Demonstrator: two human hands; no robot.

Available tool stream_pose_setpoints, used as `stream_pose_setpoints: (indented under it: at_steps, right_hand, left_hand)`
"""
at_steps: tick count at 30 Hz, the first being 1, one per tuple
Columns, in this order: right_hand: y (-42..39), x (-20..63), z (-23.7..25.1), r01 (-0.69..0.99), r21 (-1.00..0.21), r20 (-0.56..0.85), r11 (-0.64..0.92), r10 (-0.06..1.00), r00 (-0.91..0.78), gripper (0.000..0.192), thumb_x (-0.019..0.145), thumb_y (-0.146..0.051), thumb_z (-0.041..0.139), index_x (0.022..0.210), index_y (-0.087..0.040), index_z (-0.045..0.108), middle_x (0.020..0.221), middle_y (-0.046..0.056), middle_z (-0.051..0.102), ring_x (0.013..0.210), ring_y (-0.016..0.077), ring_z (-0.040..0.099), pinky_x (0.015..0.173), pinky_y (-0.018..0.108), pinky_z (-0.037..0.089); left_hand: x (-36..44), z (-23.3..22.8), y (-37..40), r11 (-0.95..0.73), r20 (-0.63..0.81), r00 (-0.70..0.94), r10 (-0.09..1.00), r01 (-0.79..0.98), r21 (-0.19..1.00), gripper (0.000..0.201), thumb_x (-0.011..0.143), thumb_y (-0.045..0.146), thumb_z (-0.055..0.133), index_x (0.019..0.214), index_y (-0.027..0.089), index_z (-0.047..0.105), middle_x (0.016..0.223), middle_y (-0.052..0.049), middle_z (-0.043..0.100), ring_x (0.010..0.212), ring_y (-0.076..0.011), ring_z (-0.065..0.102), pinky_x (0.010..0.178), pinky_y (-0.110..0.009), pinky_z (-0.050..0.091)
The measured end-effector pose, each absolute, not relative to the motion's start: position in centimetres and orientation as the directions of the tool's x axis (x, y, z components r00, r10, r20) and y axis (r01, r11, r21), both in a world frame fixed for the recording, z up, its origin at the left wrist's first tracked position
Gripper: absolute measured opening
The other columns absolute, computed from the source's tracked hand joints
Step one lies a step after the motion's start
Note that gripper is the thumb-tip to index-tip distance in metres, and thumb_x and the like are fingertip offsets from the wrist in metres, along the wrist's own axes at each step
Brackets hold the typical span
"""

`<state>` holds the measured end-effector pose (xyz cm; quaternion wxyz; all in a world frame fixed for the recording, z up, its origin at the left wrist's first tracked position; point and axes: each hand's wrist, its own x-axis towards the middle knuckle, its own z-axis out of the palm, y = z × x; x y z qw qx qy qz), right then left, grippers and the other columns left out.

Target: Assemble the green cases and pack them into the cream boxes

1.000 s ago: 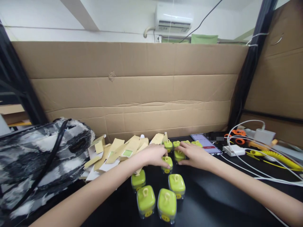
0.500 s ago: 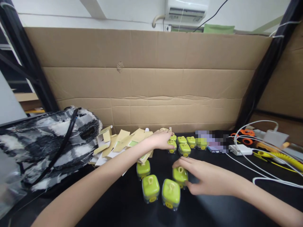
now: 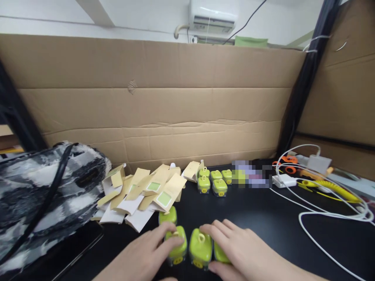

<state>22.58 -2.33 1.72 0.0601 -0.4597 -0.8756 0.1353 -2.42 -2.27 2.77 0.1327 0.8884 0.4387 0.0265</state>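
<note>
1. The left hand (image 3: 143,255) lies at the near edge of the black table (image 3: 263,218), its fingers spread and loosely curved, with the fingertips resting on the top of a green-lidded box (image 3: 176,245); it does not close around the box.
2. The right hand (image 3: 243,253) lies just right of it, fingers apart. The fingertips touch a second green-lidded box (image 3: 200,248), which has a small loop on its lid, and the palm covers most of a third box (image 3: 220,253), whose green edge shows beneath the hand. The thumb sits low at the near side; whether it presses on that box cannot be told.
3. These three boxes stand side by side, touching or nearly so, between the two hands. A fourth box (image 3: 168,216) stands just behind the left one, beside the paper.
4. Farther back, toward the far edge of the table, a cluster of small green boxes (image 3: 213,180) stands in two short rows, well apart from both hands.
5. A heap of tan paper backings (image 3: 146,189) lies left of that cluster, reaching toward the fourth box.
6. A black-and-white fuzzy bag (image 3: 43,187) fills the left side of the table.
7. White cables (image 3: 316,218) loop across the right side, near a white charger (image 3: 283,180) and a yellow coiled cord (image 3: 331,188).
8. A cardboard wall (image 3: 164,101) stands along the far edge.
</note>
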Motion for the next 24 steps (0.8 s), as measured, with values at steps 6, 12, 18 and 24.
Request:
stream_pose_setpoints:
  at_steps: [6, 12, 18, 24]
  right_hand:
    - [-2.3, 23.5, 0.6, 0.797, -0.266, 0.050, 0.542, 0.834, -0.550, 0.084, 0.070, -0.053, 0.079, 0.140, -0.023, 0.043, 0.126, 0.017, 0.063, 0.109, 0.0393, 0.063, 0.077, 0.050, 0.058]
    - [-1.8, 25.6, 1.0, 0.827, -0.245, 0.076, 0.506, 0.861, -0.504, 0.052, 0.080, -0.033, 0.075, 0.127, -0.027, 0.055, 0.118, 0.007, 0.069, 0.106, 0.0326, 0.065, 0.082, 0.047, 0.057]
    - [1.4, 32.5, 1.5, 0.910, -0.173, 0.105, 0.376, 0.926, -0.363, 0.041, 0.087, -0.033, 0.065, 0.126, -0.022, 0.057, 0.118, 0.011, 0.067, 0.110, 0.0315, 0.063, 0.084, 0.047, 0.055]
    - [7.2, 36.0, 0.8, 0.902, -0.083, 0.208, 0.424, 0.892, -0.400, 0.034, 0.092, -0.032, 0.063, 0.123, -0.019, 0.058, 0.127, 0.009, 0.060, 0.111, 0.0258, 0.060, 0.092, 0.049, 0.050]
  left_hand:
    - [-0.9, 1.4, -2.2, -0.575, -0.034, 0.593, 0.805, 0.792, 0.204, 0.040, 0.086, 0.016, 0.049, 0.117, 0.040, 0.056, 0.132, -0.002, 0.058, 0.092, -0.0243, 0.071, 0.079, -0.030, 0.058]
    - [3.1, 2.7, -1.1, -0.598, -0.069, 0.611, 0.789, 0.788, 0.148, 0.037, 0.089, 0.007, 0.044, 0.117, 0.030, 0.051, 0.133, -0.007, 0.053, 0.099, -0.0222, 0.070, 0.082, -0.027, 0.057]
    - [7.6, 3.7, 0.8, -0.536, -0.102, 0.540, 0.836, 0.842, 0.062, 0.038, 0.088, 0.002, 0.045, 0.122, 0.019, 0.050, 0.132, -0.019, 0.051, 0.087, -0.0291, 0.074, 0.074, -0.042, 0.060]
    - [8.2, 4.0, 4.2, -0.629, -0.002, 0.630, 0.777, 0.776, 0.041, 0.031, 0.092, 0.013, 0.056, 0.123, 0.015, 0.052, 0.130, -0.012, 0.055, 0.089, -0.0203, 0.068, 0.075, -0.037, 0.060]
